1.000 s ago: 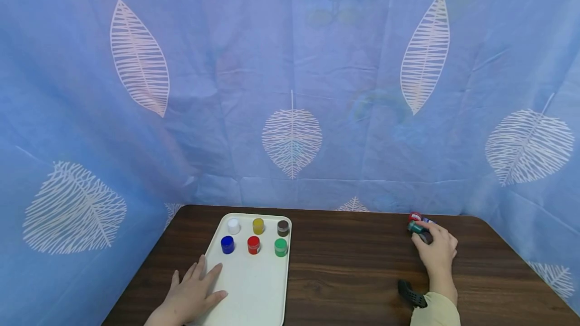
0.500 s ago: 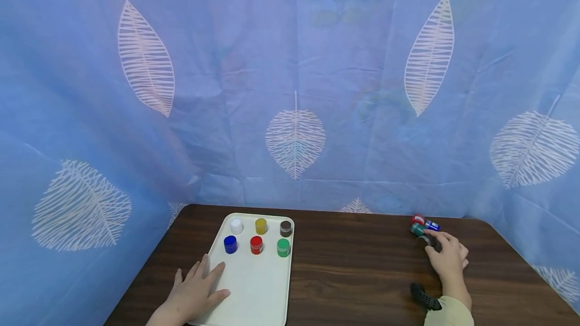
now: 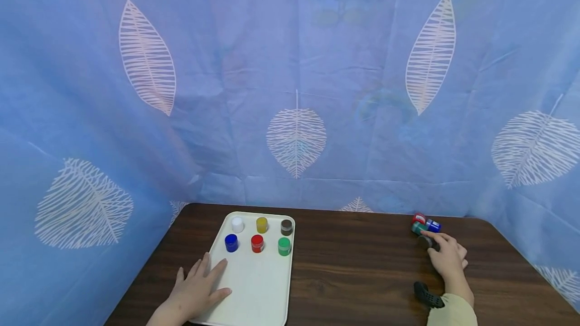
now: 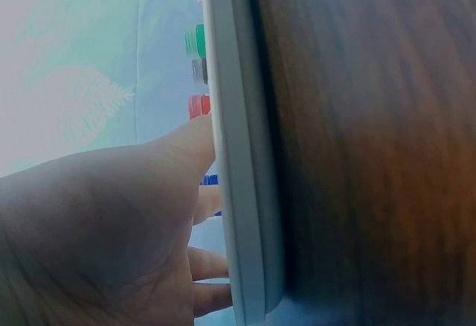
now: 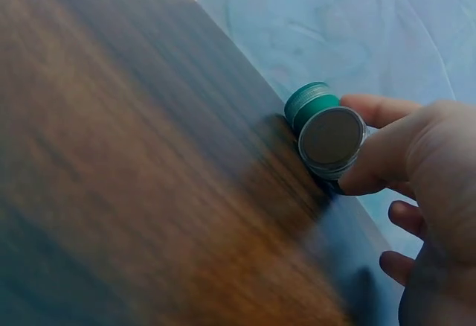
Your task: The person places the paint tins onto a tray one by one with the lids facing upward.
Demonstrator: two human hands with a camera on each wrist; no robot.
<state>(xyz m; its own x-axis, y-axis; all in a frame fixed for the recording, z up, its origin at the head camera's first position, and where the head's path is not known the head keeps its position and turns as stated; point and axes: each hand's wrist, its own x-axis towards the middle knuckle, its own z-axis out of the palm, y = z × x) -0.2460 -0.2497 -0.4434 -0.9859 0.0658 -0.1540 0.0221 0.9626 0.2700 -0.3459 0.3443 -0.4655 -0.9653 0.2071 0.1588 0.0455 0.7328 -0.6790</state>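
At the right of the head view, my right hand (image 3: 448,260) pinches a small dark brown-lidded paint jar (image 5: 332,136) between thumb and fingers. The jar is tipped so that its lid faces the right wrist camera. Right behind it lies a green paint jar (image 3: 418,228), beside a red one (image 3: 419,218) and a blue one (image 3: 433,226). My left hand (image 3: 192,291) rests with spread fingers on the left edge of a white tray (image 3: 254,288). On the tray's far half stand paint jars in two rows, among them blue (image 3: 231,243), red (image 3: 257,243) and green (image 3: 284,246).
White (image 3: 237,224), yellow (image 3: 262,225) and dark brown (image 3: 286,227) jars form the tray's back row. The dark wooden table (image 3: 349,265) ends at a blue leaf-patterned curtain (image 3: 344,155). A black strap (image 3: 427,296) is at my right wrist.
My right hand has drawn back toward me and right with the dark jar, uncovering the blue and green jars. My left hand stays on the tray. The head view has shifted slightly.
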